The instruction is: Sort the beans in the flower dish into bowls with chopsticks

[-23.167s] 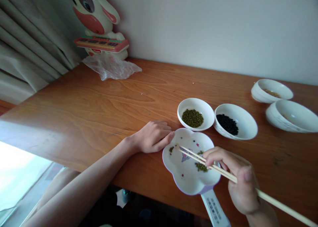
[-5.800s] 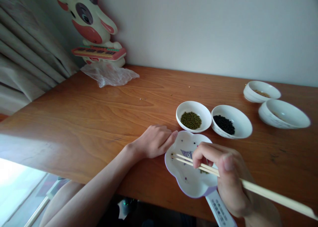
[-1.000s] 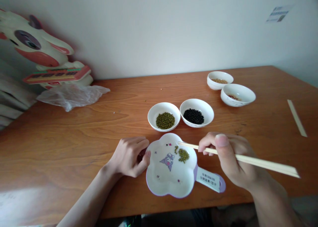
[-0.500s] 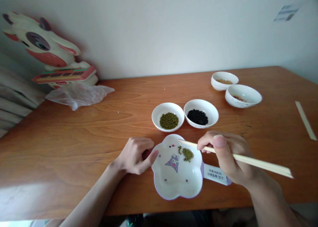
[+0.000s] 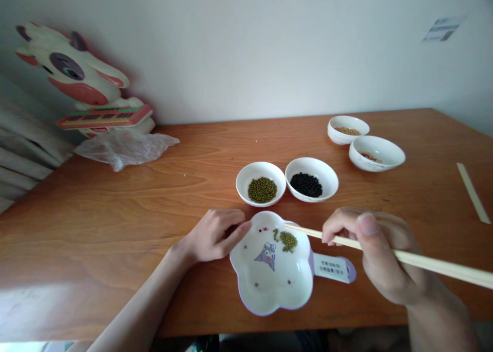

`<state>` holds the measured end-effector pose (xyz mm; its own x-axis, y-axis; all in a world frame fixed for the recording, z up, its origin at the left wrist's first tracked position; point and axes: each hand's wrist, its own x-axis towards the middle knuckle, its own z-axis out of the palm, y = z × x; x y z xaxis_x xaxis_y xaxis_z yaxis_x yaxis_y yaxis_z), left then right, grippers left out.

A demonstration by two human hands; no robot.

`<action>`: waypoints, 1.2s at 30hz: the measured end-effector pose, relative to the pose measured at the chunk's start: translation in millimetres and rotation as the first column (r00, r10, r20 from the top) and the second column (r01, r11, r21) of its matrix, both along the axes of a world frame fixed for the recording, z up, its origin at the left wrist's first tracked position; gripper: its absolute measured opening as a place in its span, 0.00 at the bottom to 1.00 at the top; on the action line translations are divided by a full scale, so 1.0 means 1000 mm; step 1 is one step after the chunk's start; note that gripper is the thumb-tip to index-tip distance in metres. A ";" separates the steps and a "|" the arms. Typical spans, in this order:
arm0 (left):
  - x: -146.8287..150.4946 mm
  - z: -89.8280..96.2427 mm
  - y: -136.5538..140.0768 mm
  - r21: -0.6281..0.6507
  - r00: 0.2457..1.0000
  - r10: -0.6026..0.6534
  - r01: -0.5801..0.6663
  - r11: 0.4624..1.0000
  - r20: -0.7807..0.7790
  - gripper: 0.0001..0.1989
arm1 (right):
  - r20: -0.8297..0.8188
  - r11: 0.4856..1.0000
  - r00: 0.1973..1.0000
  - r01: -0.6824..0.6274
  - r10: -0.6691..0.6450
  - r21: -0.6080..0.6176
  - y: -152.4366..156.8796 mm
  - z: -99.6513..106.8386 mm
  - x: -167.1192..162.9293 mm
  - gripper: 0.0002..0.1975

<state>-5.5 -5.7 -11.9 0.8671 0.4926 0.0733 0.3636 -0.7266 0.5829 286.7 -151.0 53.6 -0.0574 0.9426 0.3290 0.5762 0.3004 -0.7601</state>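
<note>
A white flower-shaped dish (image 5: 287, 290) with a purple rim, a cartoon print and a labelled handle lies before me. Green mung beans (image 5: 288, 240) are piled in its upper right part. My left hand (image 5: 217, 235) rests at the upper left rim, fingers curled and thumb over the edge. In my right hand (image 5: 379, 249) is a pair of wooden chopsticks (image 5: 427, 262), their tips together above the dish's upper rim, near the beans. I cannot make out a bean between the tips. Behind the dish stand a bowl of mung beans (image 5: 262, 190) and a bowl of black beans (image 5: 306, 184).
At the back right are a bowl with pale yellow contents (image 5: 347, 131) and a bowl with a few reddish pieces (image 5: 372, 156). A pale wooden strip (image 5: 473, 193) lies far right. A cow-shaped toy keyboard (image 5: 103, 117) and a crumpled plastic bag (image 5: 127, 149) occupy the back left.
My right hand has moved right with the chopsticks, whose tips shifted slightly right. My left thumb is now higher along the dish's rim, and the dish has shifted slightly left.
</note>
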 end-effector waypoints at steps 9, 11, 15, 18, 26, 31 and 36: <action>-0.007 -0.002 -0.025 0.082 0.990 0.134 -0.131 0.988 -0.037 0.16 | -0.004 0.997 0.997 0.074 -0.074 0.000 -0.005 0.003 0.006 0.24; -0.007 -0.003 -0.028 0.087 0.985 0.172 -0.169 0.982 -0.025 0.17 | -0.010 0.997 0.997 0.071 -0.071 0.001 -0.005 0.003 0.006 0.23; -0.004 -0.005 -0.033 0.081 0.974 0.227 -0.227 0.971 0.011 0.18 | -0.021 0.998 0.997 0.068 -0.068 0.014 -0.005 0.003 0.006 0.22; -0.002 -0.007 -0.034 0.063 0.966 0.258 -0.259 0.964 0.025 0.18 | -0.026 0.995 0.995 0.095 -0.095 -0.010 -0.006 0.002 0.007 0.23; -0.003 -0.006 -0.025 0.022 0.983 0.185 -0.185 0.982 0.002 0.18 | -0.044 0.990 0.990 0.133 -0.135 -0.046 -0.006 -0.001 0.009 0.23; -0.006 -0.007 -0.006 0.062 1.000 -0.022 0.022 0.998 0.001 0.17 | -0.050 0.994 0.997 0.051 -0.057 -0.098 -0.006 -0.001 0.010 0.27; -0.005 -0.015 0.008 0.114 0.991 -0.110 0.102 0.988 0.072 0.19 | -0.083 0.991 0.996 0.017 -0.028 -0.132 -0.005 -0.004 0.009 0.30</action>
